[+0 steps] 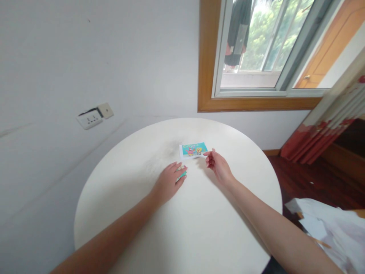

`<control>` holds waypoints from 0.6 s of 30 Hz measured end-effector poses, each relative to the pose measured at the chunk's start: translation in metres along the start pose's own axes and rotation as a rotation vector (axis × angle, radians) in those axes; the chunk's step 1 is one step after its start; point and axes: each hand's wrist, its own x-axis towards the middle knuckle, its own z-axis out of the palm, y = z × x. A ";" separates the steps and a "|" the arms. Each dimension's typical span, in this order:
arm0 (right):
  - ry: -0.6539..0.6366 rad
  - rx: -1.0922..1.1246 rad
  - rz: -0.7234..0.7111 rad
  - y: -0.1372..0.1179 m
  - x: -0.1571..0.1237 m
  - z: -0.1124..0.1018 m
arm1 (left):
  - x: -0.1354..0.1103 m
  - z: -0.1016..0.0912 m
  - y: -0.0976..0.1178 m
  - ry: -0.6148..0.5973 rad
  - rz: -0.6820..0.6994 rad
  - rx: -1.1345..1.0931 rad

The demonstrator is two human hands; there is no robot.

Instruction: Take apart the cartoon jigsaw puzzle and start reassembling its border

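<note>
Your right hand (218, 166) reaches over the round white table (142, 160), thumb and forefinger pinched on the near right corner of a cartoon card (193, 149), which lies flat near the table's middle. Your left hand (169, 182) rests palm down just left of the card, fingers stretched out and unclenched, covering most of a small teal piece (182, 175) that peeks out under the fingertips. A wall socket (89, 120) sits on the wall beyond, a window (256, 49) to its right

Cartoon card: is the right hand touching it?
Touching. Head view shows the right hand meeting the cartoon card with its fingertips at the card's right corner.
</note>
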 end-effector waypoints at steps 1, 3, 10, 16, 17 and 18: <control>0.000 0.001 0.004 0.000 0.000 0.000 | -0.003 0.000 -0.011 0.021 -0.003 0.015; -0.002 0.004 0.012 0.000 0.001 0.000 | -0.010 -0.001 -0.033 0.049 -0.025 0.037; -0.002 0.001 0.023 -0.003 -0.003 0.002 | -0.023 -0.016 -0.099 0.035 -0.209 0.151; -0.004 -0.016 0.028 -0.002 -0.002 0.000 | -0.022 -0.018 -0.107 0.034 -0.212 0.157; -0.009 -0.021 0.029 -0.002 -0.001 -0.001 | -0.022 -0.017 -0.106 0.037 -0.213 0.166; -0.014 -0.027 0.030 -0.002 -0.001 -0.001 | -0.022 -0.017 -0.105 0.038 -0.214 0.175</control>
